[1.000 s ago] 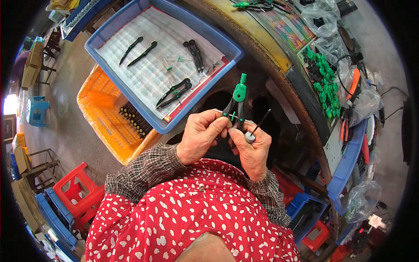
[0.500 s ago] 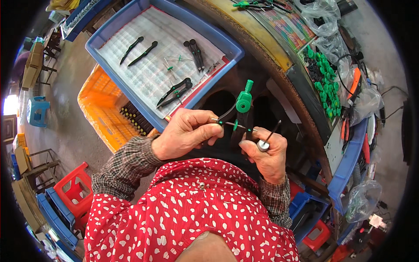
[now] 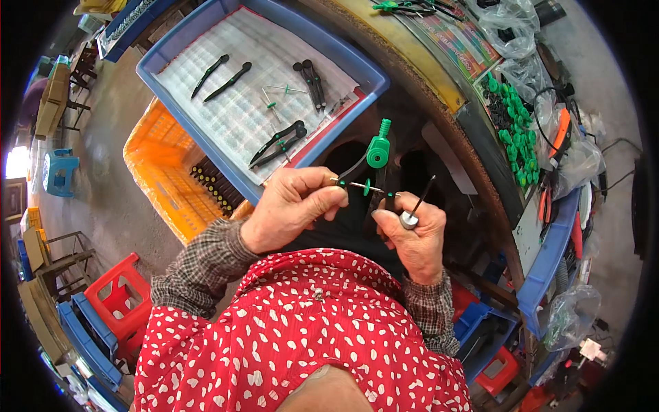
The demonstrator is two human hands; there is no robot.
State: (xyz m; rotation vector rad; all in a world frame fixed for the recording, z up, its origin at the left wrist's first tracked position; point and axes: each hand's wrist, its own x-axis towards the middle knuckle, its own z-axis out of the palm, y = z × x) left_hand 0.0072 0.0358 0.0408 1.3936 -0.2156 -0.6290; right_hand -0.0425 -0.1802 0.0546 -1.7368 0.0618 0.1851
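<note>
Between my hands is a drawing compass with a green head (image 3: 377,152) pointing away from me and two dark legs spread apart. A thin metal rod with a green adjusting wheel (image 3: 367,187) crosses between the legs. My left hand (image 3: 292,206) is closed, thumb and finger pinching the left leg at the rod's end. Closed round the right leg, my right hand (image 3: 415,237) also holds a slim tool with a dark shaft (image 3: 428,191) and a silvery end; its kind is unclear. The lower leg ends are hidden or too dark to make out.
A blue tray (image 3: 374,81) holds loose black compass legs (image 3: 228,84), leg pairs (image 3: 280,145) and rods with green wheels. Below it stands an orange basket (image 3: 147,161) with black, yellow-ended parts. On the right-hand bench lie green compass heads (image 3: 518,137), plastic bags and orange-handled cutters (image 3: 561,130).
Both hands and the compass have shifted slightly left and away from me; the compass head tilts a little differently. The grips look unchanged.
</note>
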